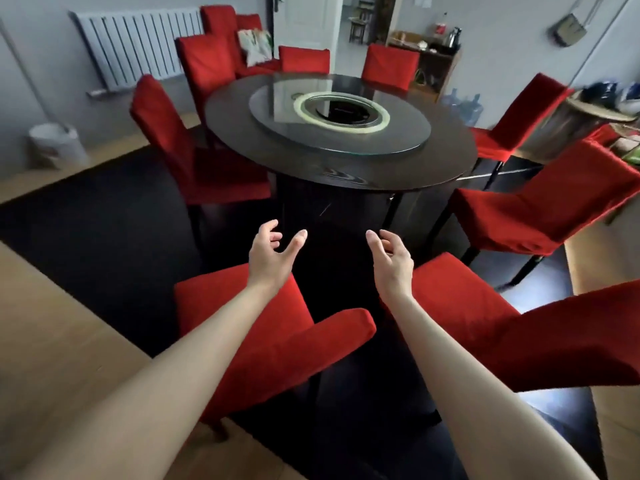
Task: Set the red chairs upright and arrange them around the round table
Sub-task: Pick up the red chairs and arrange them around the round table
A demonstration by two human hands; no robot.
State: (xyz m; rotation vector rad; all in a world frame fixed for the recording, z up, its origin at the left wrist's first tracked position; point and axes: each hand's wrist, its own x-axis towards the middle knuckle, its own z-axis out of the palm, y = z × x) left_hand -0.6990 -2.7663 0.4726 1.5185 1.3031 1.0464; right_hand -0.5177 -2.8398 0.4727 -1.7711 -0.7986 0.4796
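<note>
The left hand (272, 252) and right hand (391, 258) hang empty before the round table (239, 133), fingers loosely curled, gripping nothing. They are above the gap between 2 upright chairs, the near left chair (270, 341) and near right chair (485, 327), both facing the table. By the wall stands a white bin (55, 147), its contents hidden. Blue water jugs (465, 107) beyond the table are too blurred to judge. The near right chair's back is cut off.

Eight red chairs (242, 327) around the one round desk (235, 112), and at least two more chairs (219, 19) back by the single radiator (138, 46). One glass turntable (277, 110). Two hands out front: left hand (273, 251), right hand (393, 258). One white bin (55, 143), two blurry water jugs (467, 105).
</note>
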